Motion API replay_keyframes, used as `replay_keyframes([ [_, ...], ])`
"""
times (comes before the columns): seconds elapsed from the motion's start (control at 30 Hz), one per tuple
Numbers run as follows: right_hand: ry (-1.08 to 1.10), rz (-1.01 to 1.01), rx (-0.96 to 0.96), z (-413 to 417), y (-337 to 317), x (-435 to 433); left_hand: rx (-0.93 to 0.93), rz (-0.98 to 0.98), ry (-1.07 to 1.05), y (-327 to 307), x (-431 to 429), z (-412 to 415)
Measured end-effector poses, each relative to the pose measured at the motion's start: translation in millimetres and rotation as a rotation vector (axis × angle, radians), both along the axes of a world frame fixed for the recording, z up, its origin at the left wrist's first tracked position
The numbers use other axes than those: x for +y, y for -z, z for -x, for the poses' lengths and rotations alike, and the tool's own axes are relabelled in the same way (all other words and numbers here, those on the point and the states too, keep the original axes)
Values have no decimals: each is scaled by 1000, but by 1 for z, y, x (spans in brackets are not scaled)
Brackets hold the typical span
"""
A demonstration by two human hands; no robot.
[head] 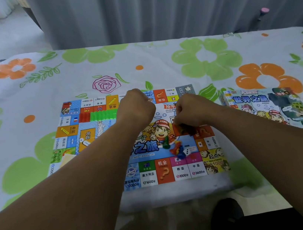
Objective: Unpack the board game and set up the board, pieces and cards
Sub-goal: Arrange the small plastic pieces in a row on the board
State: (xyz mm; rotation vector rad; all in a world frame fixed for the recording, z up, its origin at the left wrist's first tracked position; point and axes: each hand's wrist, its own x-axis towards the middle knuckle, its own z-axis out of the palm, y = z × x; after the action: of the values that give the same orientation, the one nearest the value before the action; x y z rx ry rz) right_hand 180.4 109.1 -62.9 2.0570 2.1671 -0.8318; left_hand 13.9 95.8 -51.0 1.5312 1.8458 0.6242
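Pinching a dark reddish bundle [186, 129] with right hand [191, 111] over the board [149, 175] (flat on flowered cloth [159, 63], box [262, 105] just beside). Curling left hand [136, 107] near the far edge; cannot tell any contents.

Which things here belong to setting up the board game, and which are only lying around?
For the job: game board, game box, green and red houses, pawns, die, a blurred card stack held by the right hand.
Not for the job: floral tablecloth, grey curtain, pink-capped object.
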Motion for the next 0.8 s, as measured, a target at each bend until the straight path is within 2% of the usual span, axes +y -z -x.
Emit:
replay_keyframes([
  [0.2, 160, -76, 230, 3, -4, 8, -54, 14, 13, 5, 5, 3],
  [0.37, 235, -101, 378, 6, -4, 12, -89, 82, 153, 11, 5, -10],
  [0.5, 235, -92, 419, 5, -3, 13, -63, 78, 215, 20, 9, -21],
  [0.8, 235, -83, 530, -3, -1, 18, -36, -28, 172, 34, 19, -33],
])
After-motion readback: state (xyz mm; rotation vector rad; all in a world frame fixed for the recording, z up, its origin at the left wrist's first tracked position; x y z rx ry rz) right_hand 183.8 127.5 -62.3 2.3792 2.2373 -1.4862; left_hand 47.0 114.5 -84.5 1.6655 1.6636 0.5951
